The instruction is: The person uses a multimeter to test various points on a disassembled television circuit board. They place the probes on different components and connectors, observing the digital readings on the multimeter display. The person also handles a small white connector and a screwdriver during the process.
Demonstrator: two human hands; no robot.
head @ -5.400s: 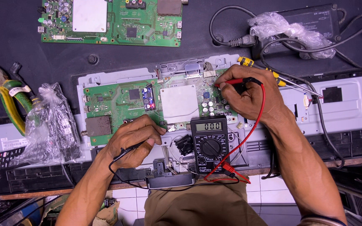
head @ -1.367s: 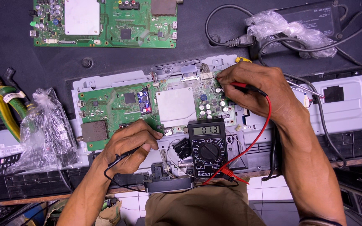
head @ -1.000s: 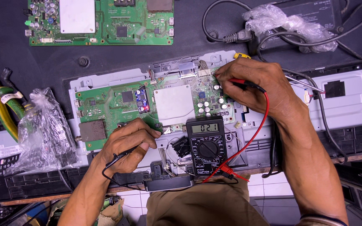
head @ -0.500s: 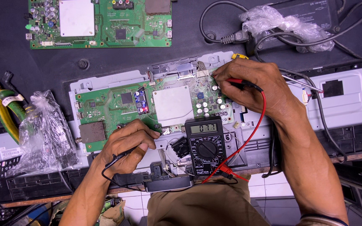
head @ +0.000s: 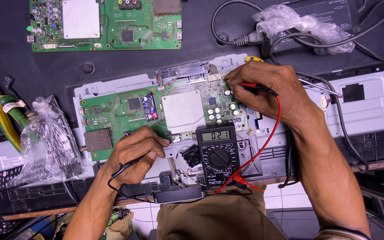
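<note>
Green circuit board sits in a grey metal chassis on a dark work surface, component side up so the test points can be reached from above. Right hand pinches the red probe between thumb and fingers, tip pressed down near the cluster of silver capacitors at the board's upper right; pen-style grip, likely for fine aim among tight parts. Left hand is curled around the black probe, tip at the board's lower edge, just left of the meter; contact point itself is hidden under the fingers. Heel of that hand rests on the chassis edge, probably for steadiness.

Black multimeter lies flat between the two hands, display facing the wearer, so it can be read without shifting either probe. Red lead loops from the right hand down to the meter's jacks.

Second green board lies apart at top left, untouched. Yellow-green pliers and a clear plastic bag of small parts lie to the left, near the left hand. Black power adapter with cables sits top right. Remote control is at the lower left.
</note>
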